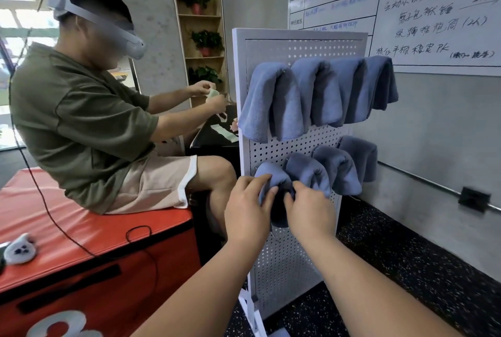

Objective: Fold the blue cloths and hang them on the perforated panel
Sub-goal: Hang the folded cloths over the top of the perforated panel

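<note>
A white perforated panel point(284, 255) stands upright on the floor in front of me. Several folded blue cloths point(320, 92) hang in a row across its upper part. A lower row holds more folded cloths point(344, 165). At the left end of that lower row hangs one blue cloth point(273, 176) draped over a hook. My left hand point(248, 209) grips its left side with curled fingers. My right hand point(309, 212) pinches its right side. The cloth's lower part is hidden behind my hands.
A person wearing a headset sits on a red padded box point(81, 241) at my left, close to the panel's left edge. A cable point(54, 217) trails over the box. A whiteboard point(433, 11) and grey wall stand behind the panel. Dark speckled floor point(406, 269) lies to the right.
</note>
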A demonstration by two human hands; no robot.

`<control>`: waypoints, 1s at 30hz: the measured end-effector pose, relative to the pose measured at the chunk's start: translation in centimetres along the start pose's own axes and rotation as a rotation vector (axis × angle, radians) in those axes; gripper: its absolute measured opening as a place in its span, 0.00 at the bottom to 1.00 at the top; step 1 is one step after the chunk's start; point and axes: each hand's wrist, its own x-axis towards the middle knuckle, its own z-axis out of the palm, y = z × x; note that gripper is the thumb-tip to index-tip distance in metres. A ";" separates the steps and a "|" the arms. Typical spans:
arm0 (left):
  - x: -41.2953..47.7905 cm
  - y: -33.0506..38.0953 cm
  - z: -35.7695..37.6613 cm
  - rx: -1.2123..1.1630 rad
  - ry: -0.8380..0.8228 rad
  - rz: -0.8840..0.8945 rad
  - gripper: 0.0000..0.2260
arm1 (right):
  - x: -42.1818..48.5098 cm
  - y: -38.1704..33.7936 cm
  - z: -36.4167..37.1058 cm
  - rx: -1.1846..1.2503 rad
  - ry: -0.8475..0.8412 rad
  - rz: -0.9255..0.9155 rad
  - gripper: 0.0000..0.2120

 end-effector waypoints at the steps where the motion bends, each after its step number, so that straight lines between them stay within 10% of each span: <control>1: -0.3 -0.2 0.1 -0.016 -0.004 -0.005 0.14 | -0.1 0.0 0.1 -0.006 0.003 -0.004 0.11; 18: -5.5 -3.0 -1.6 0.026 -0.142 -0.147 0.26 | -5.4 2.3 -1.5 0.027 0.134 -0.049 0.14; 30: -16.6 -6.8 0.3 0.033 -0.390 -0.407 0.27 | -15.4 10.7 3.0 0.021 -0.191 0.007 0.18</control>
